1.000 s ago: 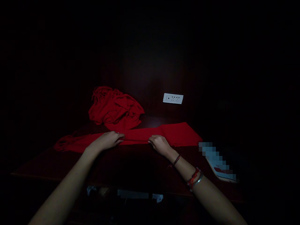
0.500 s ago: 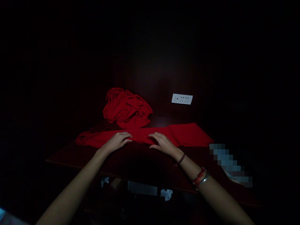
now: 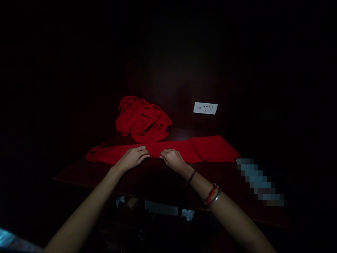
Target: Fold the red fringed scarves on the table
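A long red scarf [image 3: 205, 149] lies folded in a strip across the dark tabletop, its fringe at the left end. My left hand [image 3: 135, 157] pinches the scarf's near edge, left of its middle; a ring shows on one finger. Close by on the right, my right hand [image 3: 172, 158] has its fingers closed on the same edge. Bracelets circle my right wrist and forearm. Behind the strip rests a crumpled red fringed scarf [image 3: 144, 121], touched by neither hand.
On the dark back wall sits a white socket plate [image 3: 205, 108]. A pixelated bluish object [image 3: 259, 181] lies at the right of the dark table [image 3: 79, 179]. Below the front edge, several pale items such as a crumpled paper [image 3: 187, 214] show dimly.
My right hand has moved left, nearer my left hand, and its fingers have closed on the scarf's edge. My left fingers have also closed. The view has shifted slightly.
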`<action>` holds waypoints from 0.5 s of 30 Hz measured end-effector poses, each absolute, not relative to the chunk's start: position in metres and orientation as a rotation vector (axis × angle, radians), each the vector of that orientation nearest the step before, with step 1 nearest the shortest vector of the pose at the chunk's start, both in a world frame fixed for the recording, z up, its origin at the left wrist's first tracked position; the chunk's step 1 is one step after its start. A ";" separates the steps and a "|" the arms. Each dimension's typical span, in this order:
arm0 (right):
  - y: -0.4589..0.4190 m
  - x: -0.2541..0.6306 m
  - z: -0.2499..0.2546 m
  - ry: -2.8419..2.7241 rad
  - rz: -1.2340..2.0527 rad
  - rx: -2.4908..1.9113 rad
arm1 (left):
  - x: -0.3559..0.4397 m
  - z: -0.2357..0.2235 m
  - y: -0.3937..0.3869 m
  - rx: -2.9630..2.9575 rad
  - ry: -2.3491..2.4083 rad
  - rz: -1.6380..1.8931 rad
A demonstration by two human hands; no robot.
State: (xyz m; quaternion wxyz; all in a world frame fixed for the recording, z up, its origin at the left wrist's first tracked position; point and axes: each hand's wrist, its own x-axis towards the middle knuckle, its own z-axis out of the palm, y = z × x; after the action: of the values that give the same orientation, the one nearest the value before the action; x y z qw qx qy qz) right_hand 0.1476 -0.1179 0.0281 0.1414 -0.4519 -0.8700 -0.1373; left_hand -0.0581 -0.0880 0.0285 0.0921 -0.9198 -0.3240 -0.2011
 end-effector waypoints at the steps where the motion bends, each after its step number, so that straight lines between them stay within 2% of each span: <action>1: -0.118 0.147 0.028 -2.516 -0.392 -1.307 | -0.058 0.029 -0.088 -2.728 -0.966 -0.565; 8: -0.117 0.147 0.028 -2.523 -0.342 -1.368 | -0.065 0.027 -0.089 -2.789 -1.015 -0.518; 15: -0.118 0.145 0.027 -2.568 -0.345 -1.304 | -0.128 0.029 -0.101 -2.605 -1.222 -0.191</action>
State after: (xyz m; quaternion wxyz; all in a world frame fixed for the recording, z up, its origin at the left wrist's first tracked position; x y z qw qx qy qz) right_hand 0.1450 -0.1184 0.0272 0.1201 -0.4464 -0.8788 -0.1179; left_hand -0.1283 -0.1010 0.0288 0.1286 -0.8959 -0.4202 -0.0658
